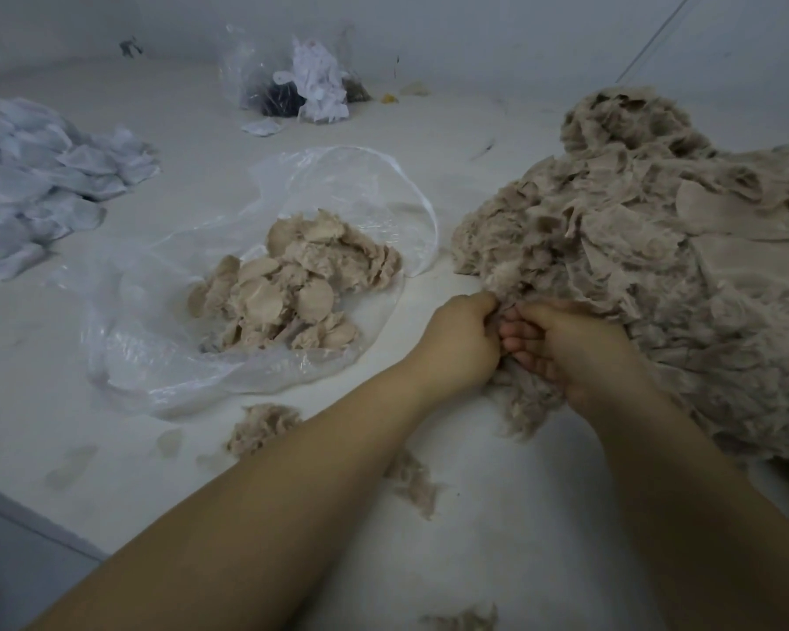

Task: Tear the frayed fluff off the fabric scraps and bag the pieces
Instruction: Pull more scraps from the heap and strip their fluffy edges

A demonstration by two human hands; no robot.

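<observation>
Both hands, left hand [458,339] and right hand [565,352], pinch a soft, light scrap [527,403], probably at its fluffy edge; hold near the fluff.

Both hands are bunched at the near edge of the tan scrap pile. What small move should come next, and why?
Probably pull the hands apart to tear the fluff free. The left hand and right hand pinch the same fuzzy scrap at the edge of the pile, while the open bag of cleaned pieces waits on the left.
</observation>
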